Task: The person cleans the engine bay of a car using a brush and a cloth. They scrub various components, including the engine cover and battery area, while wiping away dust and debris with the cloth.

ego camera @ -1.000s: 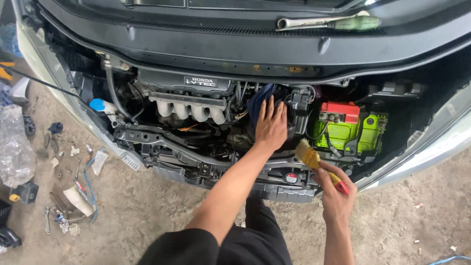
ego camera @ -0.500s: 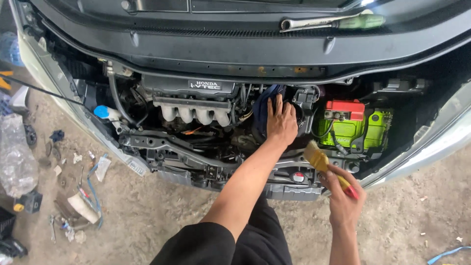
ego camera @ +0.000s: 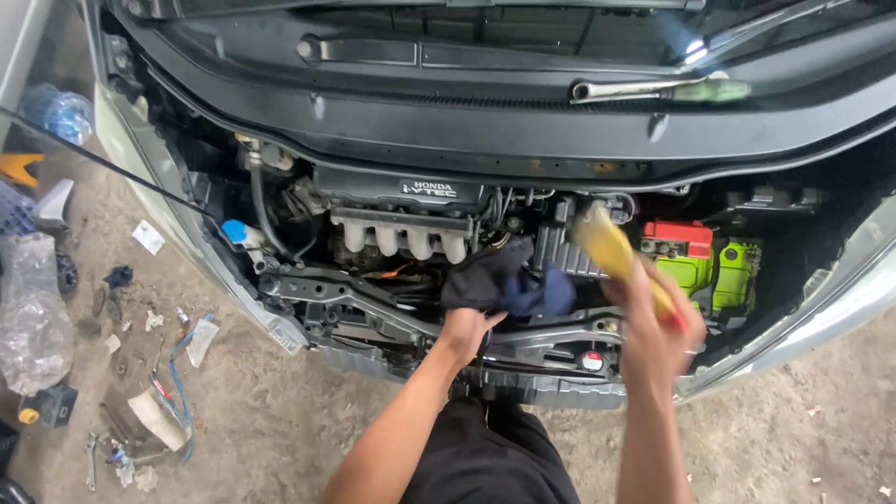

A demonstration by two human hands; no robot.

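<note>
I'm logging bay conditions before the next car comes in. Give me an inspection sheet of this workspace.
Surface: bare concrete floor, dusty.
Job's things: dark cloth in the open engine bay; yellow brush, blurred.
Clutter: scraps, small tools and a plastic bag on the floor at left; wrench on the cowl.
Hands: left hand grips the cloth; right hand holds the brush.
Cables: blue cord on the floor.
Surroundings: green battery, hood prop rod.
</note>
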